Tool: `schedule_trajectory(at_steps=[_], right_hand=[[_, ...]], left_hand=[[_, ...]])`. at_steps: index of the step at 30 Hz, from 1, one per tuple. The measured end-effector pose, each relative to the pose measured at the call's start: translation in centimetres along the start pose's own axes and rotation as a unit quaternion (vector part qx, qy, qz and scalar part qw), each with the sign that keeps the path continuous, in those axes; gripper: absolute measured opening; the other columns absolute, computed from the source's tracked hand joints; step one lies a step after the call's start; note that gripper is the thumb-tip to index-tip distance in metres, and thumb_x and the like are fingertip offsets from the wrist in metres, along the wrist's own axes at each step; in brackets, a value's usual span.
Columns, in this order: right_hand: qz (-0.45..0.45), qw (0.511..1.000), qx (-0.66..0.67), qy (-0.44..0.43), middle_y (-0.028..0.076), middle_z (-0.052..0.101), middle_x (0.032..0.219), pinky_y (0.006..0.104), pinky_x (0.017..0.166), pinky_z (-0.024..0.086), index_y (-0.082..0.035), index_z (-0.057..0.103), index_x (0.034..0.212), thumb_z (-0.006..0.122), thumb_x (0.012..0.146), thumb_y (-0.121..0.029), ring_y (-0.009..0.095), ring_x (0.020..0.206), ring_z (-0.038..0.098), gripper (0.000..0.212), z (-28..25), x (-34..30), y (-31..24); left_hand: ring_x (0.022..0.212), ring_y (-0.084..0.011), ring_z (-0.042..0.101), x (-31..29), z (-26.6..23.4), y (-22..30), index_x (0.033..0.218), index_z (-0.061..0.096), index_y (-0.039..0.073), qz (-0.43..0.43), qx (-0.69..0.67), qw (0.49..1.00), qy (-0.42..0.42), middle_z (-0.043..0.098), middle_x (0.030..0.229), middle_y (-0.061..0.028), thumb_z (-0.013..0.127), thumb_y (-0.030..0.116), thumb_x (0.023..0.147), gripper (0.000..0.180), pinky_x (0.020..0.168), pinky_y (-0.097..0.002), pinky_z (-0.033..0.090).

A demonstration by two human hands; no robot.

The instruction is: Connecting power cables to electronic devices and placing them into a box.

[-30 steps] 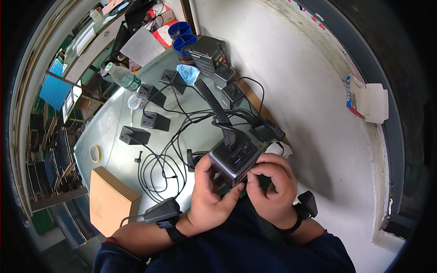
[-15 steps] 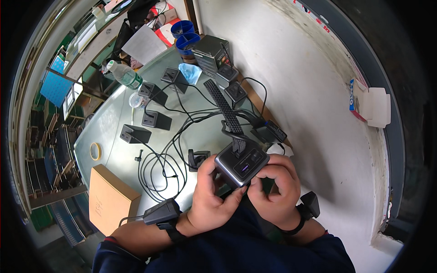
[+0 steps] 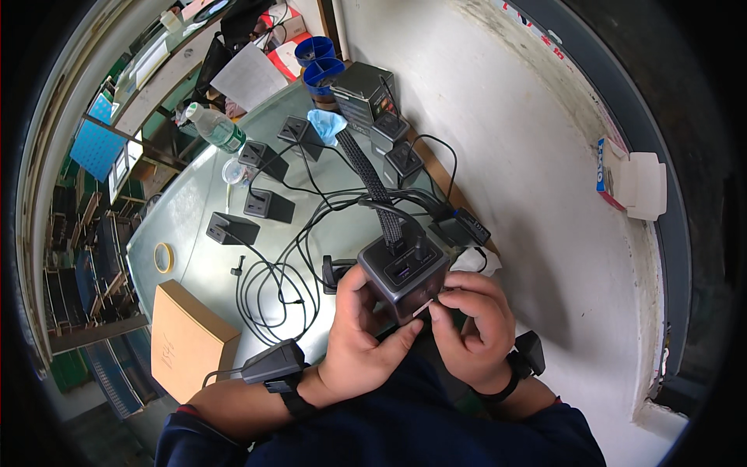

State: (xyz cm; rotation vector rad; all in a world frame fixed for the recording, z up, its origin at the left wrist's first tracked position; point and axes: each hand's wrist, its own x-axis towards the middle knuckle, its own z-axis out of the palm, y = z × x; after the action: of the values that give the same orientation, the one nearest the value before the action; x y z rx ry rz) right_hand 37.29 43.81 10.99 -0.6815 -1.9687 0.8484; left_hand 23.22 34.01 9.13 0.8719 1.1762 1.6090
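Note:
A dark grey, cube-like electronic box (image 3: 406, 274) is held up over the near edge of the table. Its upper face has ports, with a flat braided cable (image 3: 372, 183) and a thinner black cable plugged into it. My left hand (image 3: 364, 331) grips the box from the left, fingers behind it and thumb at its lower edge. At the box's near right side, my right hand (image 3: 475, 335) is closed, thumb and index fingertip pinched together. Beside that pinch a thin pale strip (image 3: 422, 308) shows along the box's lower edge; whether the fingers grip it is unclear.
Several black boxes, such as one (image 3: 232, 229) at left, stand on the glass table among coiled black cables (image 3: 268, 311). A cardboard box (image 3: 191, 338), tape roll (image 3: 163, 258), plastic bottle (image 3: 214, 126) and blue cups (image 3: 320, 71) lie around. A white wall (image 3: 560, 194) borders the right.
The box has tilted, showing more of its near face, and shifted slightly left. My right fingers have moved off its right corner to its lower edge, where the pale strip now shows.

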Motion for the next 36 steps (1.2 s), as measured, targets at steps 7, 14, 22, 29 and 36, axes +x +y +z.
schedule_trajectory(at_steps=[7,14,22,29,36], right_hand=[[-0.019,0.999,-0.039,-0.014,0.014,0.07,0.11,0.0362,0.076,0.06,-0.003,0.07,0.1,0.081,0.076,0.008,0.03,0.093,0.073,0.028,-0.4,0.4,-0.5],[-0.009,0.999,-0.048,-0.006,0.014,0.069,0.108,0.0372,0.076,0.06,-0.003,0.068,0.097,0.079,0.075,0.004,0.031,0.092,0.072,0.025,-0.1,0.7,-0.8],[-0.003,0.999,-0.049,0.01,0.014,0.068,0.106,0.0369,0.074,0.057,-0.003,0.065,0.093,0.077,0.073,0.002,0.03,0.088,0.07,0.024,0.5,0.7,-0.6],[-0.001,0.999,-0.032,0.023,0.014,0.065,0.103,0.036,0.071,0.056,-0.003,0.063,0.094,0.074,0.071,0.003,0.028,0.083,0.067,0.026,1.0,0.7,-0.1],[-0.015,1.0,-0.024,0.01,0.016,0.065,0.105,0.036,0.072,0.057,-0.003,0.062,0.098,0.075,0.072,0.005,0.029,0.085,0.068,0.03,0.9,0.6,0.3]], left_hand=[[0.14,-0.0255,0.046,-0.2,0.0,0.4,0.158,0.018,0.009,0.014,0.017,1.0,-0.001,0.042,0.148,-0.0151,0.068,-0.015,0.089,0.089,0.11,-0.042,0.049],[0.141,-0.0255,0.048,-0.4,0.2,0.4,0.156,0.019,0.004,0.011,0.049,0.999,0.009,0.042,0.147,-0.0153,0.069,-0.013,0.088,0.086,0.111,-0.039,0.049],[0.135,-0.024,0.054,-0.1,0.4,0.6,0.154,0.023,0.003,0.023,0.074,0.997,0.016,0.046,0.143,-0.0149,0.07,-0.012,0.088,0.082,0.109,-0.0388,0.05],[0.134,-0.0241,0.056,0.1,0.2,0.5,0.153,0.024,0.002,0.033,0.082,0.996,0.012,0.047,0.142,-0.0149,0.07,-0.012,0.088,0.081,0.109,-0.0387,0.05],[0.136,-0.0243,0.054,0.1,0.3,0.6,0.153,0.024,0.002,0.035,0.071,0.997,0.016,0.047,0.142,-0.015,0.07,-0.013,0.088,0.081,0.111,-0.0393,0.049]])
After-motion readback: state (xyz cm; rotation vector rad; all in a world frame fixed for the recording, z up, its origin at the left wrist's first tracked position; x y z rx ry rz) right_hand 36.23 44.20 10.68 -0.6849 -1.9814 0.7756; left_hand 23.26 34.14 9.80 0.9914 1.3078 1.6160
